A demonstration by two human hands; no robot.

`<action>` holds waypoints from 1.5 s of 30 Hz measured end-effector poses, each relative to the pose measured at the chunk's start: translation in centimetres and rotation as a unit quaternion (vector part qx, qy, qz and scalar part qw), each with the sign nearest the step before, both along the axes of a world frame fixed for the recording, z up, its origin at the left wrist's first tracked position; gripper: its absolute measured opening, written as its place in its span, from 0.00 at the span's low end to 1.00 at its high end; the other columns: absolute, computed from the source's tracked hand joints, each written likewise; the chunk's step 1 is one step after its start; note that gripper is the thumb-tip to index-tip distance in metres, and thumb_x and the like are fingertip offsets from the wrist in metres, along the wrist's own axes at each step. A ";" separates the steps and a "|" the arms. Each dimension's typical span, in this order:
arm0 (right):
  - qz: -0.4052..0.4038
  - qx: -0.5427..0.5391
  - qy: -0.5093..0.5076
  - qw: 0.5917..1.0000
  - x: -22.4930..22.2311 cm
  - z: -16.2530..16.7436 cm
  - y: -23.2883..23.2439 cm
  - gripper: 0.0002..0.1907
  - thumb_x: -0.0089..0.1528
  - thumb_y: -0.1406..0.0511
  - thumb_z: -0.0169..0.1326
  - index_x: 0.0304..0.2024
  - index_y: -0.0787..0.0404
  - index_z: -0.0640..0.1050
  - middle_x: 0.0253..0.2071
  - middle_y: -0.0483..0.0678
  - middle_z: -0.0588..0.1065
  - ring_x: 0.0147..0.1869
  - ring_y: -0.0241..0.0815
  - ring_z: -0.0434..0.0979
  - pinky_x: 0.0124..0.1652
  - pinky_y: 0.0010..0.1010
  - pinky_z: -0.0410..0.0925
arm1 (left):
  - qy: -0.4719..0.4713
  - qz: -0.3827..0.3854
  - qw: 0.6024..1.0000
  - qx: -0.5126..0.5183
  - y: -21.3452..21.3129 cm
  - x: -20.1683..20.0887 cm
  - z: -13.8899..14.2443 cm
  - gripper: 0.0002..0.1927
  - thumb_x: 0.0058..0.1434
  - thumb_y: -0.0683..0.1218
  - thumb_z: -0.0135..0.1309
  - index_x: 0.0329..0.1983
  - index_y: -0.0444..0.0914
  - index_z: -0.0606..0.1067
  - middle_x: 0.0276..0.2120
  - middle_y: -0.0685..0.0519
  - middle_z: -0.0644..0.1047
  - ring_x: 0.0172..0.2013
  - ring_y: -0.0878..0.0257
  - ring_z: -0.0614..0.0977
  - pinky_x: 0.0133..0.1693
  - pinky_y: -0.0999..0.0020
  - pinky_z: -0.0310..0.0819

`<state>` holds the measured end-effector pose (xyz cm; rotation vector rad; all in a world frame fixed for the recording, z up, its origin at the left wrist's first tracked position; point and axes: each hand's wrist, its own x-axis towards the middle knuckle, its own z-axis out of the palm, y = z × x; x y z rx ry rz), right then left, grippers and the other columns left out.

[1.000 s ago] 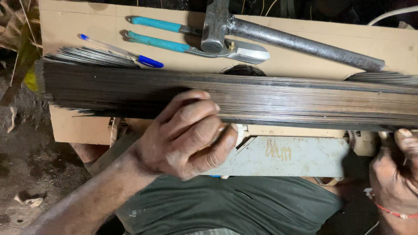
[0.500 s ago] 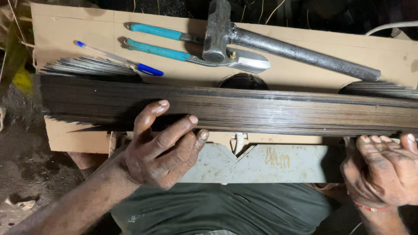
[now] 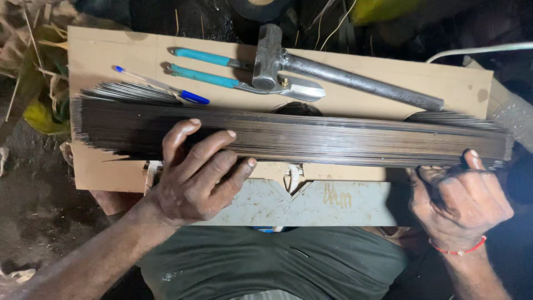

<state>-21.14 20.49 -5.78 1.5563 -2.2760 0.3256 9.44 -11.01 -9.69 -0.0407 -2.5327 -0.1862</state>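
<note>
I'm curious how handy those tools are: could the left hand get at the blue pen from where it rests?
Probably yes. The left hand lies on the bundle of thin rods; the blue pen lies uncovered just beyond it.

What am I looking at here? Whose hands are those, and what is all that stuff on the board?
The camera sits on a person's head and looks down, so these are that person's own two hands. The left hand lies spread over a long bundle of thin dark metal rods. The right hand has its grip on the bundle's other end. The rods rest on a cardboard sheet. Behind them lie a hammer, snips with blue handles and a blue pen. A grey metal piece sits below, near the person's lap.
</note>
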 end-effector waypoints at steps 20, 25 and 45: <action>-0.003 -0.078 -0.017 0.997 -1.6 -6.0 4.0 0.22 0.65 0.64 0.69 0.25 0.65 0.70 0.29 0.56 0.68 0.35 0.58 0.68 0.67 0.45 0.69 | 0.018 0.180 0.979 -0.094 -5.0 5.6 -1.6 0.21 0.63 0.48 0.67 0.25 0.46 0.64 0.54 0.47 0.65 0.69 0.47 0.62 0.71 0.28 0.37; 0.028 -0.046 -0.001 0.999 -1.1 -2.7 1.2 0.20 0.61 0.64 0.68 0.24 0.65 0.70 0.27 0.56 0.65 0.34 0.59 0.67 0.67 0.50 0.68 | 0.051 0.170 0.982 -0.070 -5.4 5.4 -1.2 0.25 0.69 0.53 0.69 0.28 0.43 0.64 0.57 0.44 0.64 0.69 0.43 0.60 0.73 0.33 0.50; 0.156 0.151 -0.221 0.951 10.6 2.0 -6.5 0.50 0.36 0.54 0.74 0.56 0.69 0.72 0.46 0.61 0.70 0.51 0.65 0.69 0.52 0.53 0.66 | -0.161 -0.019 0.987 -0.010 8.7 -1.2 2.7 0.21 0.53 0.49 0.63 0.47 0.35 0.76 0.46 0.49 0.72 0.51 0.55 0.72 0.59 0.50 0.66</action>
